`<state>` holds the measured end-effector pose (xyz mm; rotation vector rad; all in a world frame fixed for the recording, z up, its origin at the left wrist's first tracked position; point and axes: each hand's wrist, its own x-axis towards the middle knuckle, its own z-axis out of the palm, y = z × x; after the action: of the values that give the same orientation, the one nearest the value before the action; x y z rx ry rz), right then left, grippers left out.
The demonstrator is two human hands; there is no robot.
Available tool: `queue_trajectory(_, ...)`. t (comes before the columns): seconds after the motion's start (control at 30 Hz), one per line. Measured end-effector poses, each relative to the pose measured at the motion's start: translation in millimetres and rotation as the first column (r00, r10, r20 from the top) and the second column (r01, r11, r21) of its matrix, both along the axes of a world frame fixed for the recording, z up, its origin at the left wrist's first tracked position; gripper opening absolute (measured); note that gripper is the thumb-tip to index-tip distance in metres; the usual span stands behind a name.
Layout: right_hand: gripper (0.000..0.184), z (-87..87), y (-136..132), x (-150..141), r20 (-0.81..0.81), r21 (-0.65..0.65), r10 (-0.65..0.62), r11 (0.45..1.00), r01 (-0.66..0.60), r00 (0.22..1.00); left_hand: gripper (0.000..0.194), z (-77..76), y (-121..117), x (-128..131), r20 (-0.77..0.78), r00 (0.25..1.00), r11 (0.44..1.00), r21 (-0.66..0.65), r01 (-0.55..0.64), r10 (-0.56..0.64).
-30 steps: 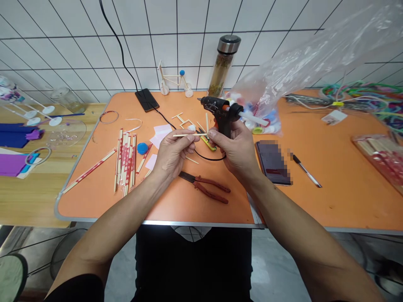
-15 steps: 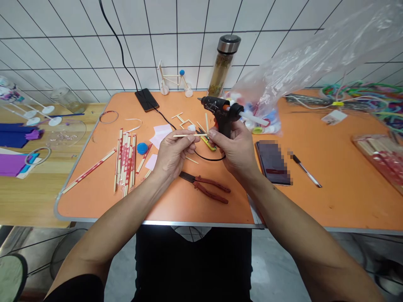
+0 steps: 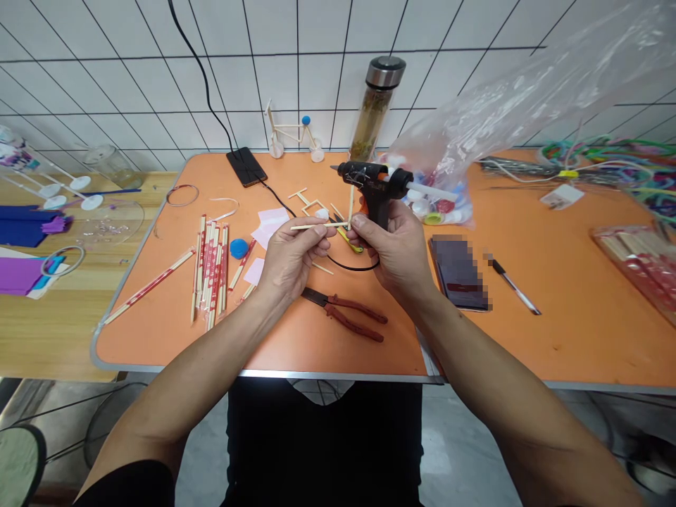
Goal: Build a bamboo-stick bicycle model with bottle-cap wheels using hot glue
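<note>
From the head view, the left hand (image 3: 290, 262) is closed in a fingertip pinch on a thin wooden stick (image 3: 317, 227), held level above the orange table (image 3: 158, 338). The stick's right end meets an upright stick (image 3: 351, 204) beside the right hand (image 3: 396, 250). That hand is closed around the grip of a black hot glue gun (image 3: 374, 184), and its thumb and forefinger seem to pinch the sticks at the joint, though the fingers partly hide it.

The sticks look light, stiff and thin, likely to twist or snap under sideways force, so fingertip holds close to the joint seem safest. The gun looks heavier and is best carried by its grip.

Room looks tightest on the far right, where a plastic bag (image 3: 448, 134) crowds the gun. Near the hands, a black cable (image 3: 348, 266) loops below the sticks, yellow-handled snips (image 3: 348, 241) lie under them, and red-handled pliers (image 3: 346, 317) rest on the near side. Paper-sleeved chopsticks (image 3: 211, 271) lie to the left.
</note>
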<state>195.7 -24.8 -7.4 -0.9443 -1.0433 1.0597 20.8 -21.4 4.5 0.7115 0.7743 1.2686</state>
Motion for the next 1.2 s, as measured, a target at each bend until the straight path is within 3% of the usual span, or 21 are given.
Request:
queue_trajectory(0.47, 0.053, -1.1, -0.4, 1.8, 0.024, 0.016, 0.007, 1.000, -0.007, 1.000, 0.027, 1.4, -0.4, -0.2, 0.051, 0.999, 1.000, 0.002, 0.016, -0.016)
queue_trajectory(0.67, 0.046, -4.6, 2.6, 5.0, 0.059, 0.022, -0.011, 1.000, 0.010, 0.998, 0.028, 0.1, 0.7, -2.2, -0.004, 0.998, 0.998, -0.027, 0.063, -0.063)
queue_trajectory(0.8, 0.043, -3.3, 2.8, 5.5, 0.086, 0.020, -0.016, 1.000, 0.015, 0.996, 0.031, -0.8, 1.0, -5.5, -0.132, 0.987, 0.995, -0.031, 0.093, -0.096)
queue_trajectory(0.97, 0.043, 1.1, 1.0, 3.7, 0.132, -0.002, -0.003, 1.000, 0.004, 0.991, 0.017, 2.3, -0.1, -10.0, -0.384, 0.923, 0.987, 0.134, 0.092, -0.034)
queue_trajectory(1.1, 0.044, 3.7, 0.0, 3.4, 0.147, -0.017, 0.012, 1.000, -0.009, 0.989, 0.003, 5.6, 0.6, -14.6, -0.505, 0.862, 0.954, 0.238, 0.182, -0.038)
queue_trajectory(1.2, 0.043, 4.6, -0.8, 3.7, 0.164, -0.031, 0.021, 0.999, -0.017, 0.986, 0.004, 5.9, 2.7, -18.3, -0.552, 0.831, 0.934, 0.255, 0.250, -0.072)
